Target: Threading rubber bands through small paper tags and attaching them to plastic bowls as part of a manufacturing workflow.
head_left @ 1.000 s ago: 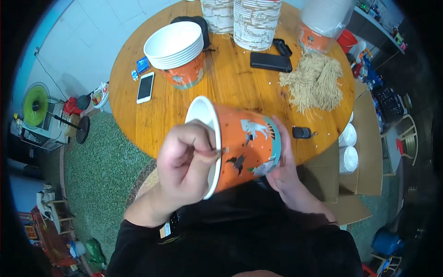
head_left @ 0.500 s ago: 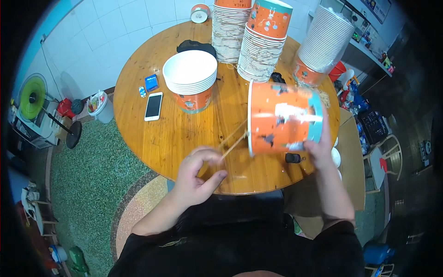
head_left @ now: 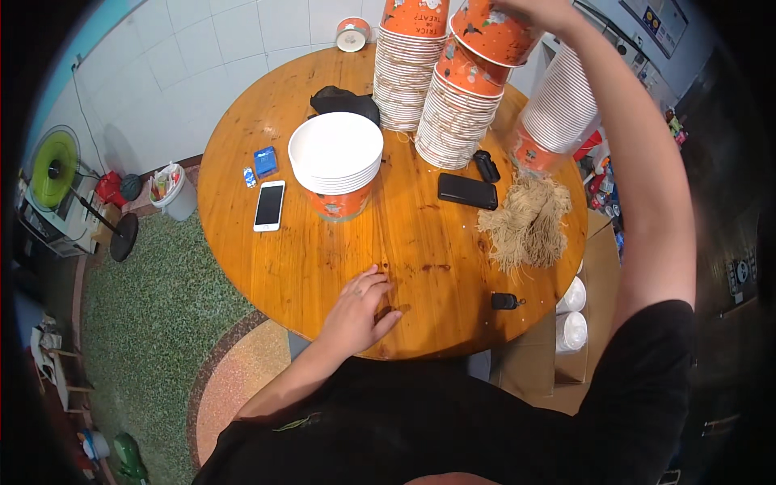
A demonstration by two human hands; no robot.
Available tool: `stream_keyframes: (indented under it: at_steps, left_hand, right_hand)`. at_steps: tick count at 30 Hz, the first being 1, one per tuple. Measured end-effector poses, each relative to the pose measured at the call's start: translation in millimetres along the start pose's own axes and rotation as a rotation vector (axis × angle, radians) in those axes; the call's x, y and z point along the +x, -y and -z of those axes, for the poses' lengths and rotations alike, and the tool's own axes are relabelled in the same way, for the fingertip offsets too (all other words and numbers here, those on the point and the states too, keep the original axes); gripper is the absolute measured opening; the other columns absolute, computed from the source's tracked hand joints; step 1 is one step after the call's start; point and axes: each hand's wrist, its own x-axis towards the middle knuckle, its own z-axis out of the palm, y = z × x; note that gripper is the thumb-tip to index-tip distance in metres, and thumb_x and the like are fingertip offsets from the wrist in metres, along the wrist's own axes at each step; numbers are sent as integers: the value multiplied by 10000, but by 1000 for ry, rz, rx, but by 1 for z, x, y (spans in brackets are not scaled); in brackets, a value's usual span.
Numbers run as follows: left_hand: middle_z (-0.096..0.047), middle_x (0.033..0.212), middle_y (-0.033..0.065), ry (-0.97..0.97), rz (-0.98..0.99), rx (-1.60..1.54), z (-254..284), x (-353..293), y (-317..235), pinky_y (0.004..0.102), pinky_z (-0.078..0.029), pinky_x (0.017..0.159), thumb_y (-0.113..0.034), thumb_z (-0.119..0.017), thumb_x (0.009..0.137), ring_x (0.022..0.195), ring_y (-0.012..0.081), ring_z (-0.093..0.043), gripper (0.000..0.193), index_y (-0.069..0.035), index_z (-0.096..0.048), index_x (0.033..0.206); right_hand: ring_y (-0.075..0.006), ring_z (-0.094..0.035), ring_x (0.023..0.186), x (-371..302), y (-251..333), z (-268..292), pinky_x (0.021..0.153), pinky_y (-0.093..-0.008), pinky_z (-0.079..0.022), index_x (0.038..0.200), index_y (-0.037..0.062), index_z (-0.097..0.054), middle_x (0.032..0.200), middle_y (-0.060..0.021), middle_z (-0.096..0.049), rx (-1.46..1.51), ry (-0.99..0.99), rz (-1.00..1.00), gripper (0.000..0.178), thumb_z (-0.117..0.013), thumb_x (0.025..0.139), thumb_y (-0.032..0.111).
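My right hand (head_left: 543, 10) reaches far up at the top edge and grips an orange paper bucket (head_left: 495, 32), tilted on top of a tall leaning stack of orange buckets (head_left: 454, 113). My left hand (head_left: 361, 309) rests flat on the round wooden table (head_left: 420, 259) near its front edge, fingers spread, holding nothing. A bundle of tan strings (head_left: 527, 222) lies on the table's right side, apart from both hands.
Further bucket stacks stand at the back (head_left: 408, 69) and right (head_left: 556, 113); a short one (head_left: 337, 166) sits mid-table. A white phone (head_left: 269, 205), black phone (head_left: 467, 191), key fob (head_left: 504, 301), black cloth (head_left: 343, 101) lie about. A cardboard box (head_left: 578, 323) stands to the right, a fan (head_left: 56, 166) to the left.
My right hand lifted the orange bucket from in front of me up onto the leaning stack. My left hand let go of the string it held and dropped flat onto the table.
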Motion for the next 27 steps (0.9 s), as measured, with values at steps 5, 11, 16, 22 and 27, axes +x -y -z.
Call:
stream_keyframes:
  at_steps: [5, 11, 16, 22, 27]
  left_hand:
    - [-659, 1301, 183, -57, 8, -27, 4, -4, 4, 502, -467, 1142, -231, -835, 888, 1394, 399, -557, 415, 4, -673, 1190]
    - [-668, 1257, 177, -97, 32, -95, 7, 4, 1, 495, -481, 1111, -194, -833, 879, 1321, 401, -595, 364, -3, -672, 1143]
    - [-661, 1227, 185, -87, 62, -114, 9, 1, 2, 487, -487, 1087, -188, -831, 878, 1279, 405, -602, 337, 2, -681, 1112]
    - [-658, 1205, 179, -85, 56, -107, 6, 0, 7, 485, -490, 1082, -185, -838, 868, 1280, 398, -606, 340, -5, -685, 1112]
    - [-661, 1191, 170, -133, 30, -106, 4, -3, 9, 480, -503, 1066, -192, -831, 881, 1246, 391, -618, 314, -16, -686, 1098]
  right_hand:
    - [-406, -664, 1272, 6, -2, -64, 1083, -449, -527, 1530, -73, -483, 1392, -332, -647, 198, 134, -242, 1140, -848, 760, 684]
    - [-439, -595, 1361, -19, -25, -113, 1154, -458, -474, 1516, -69, -504, 1443, -328, -612, 74, 21, -218, 1056, -830, 800, 636]
    - [-333, -650, 1235, -83, 55, -123, 1071, -427, -510, 1392, 45, -632, 1331, -135, -688, 141, -425, 435, 710, -891, 825, 384]
    - [-351, -697, 1049, -227, 181, -176, 969, -454, -530, 1055, 18, -782, 1067, -161, -754, 569, 112, 481, 550, -915, 742, 450]
    - [-303, -706, 981, -233, 197, -206, 953, -466, -487, 988, 85, -793, 967, -91, -777, 580, 192, 401, 188, -711, 960, 252]
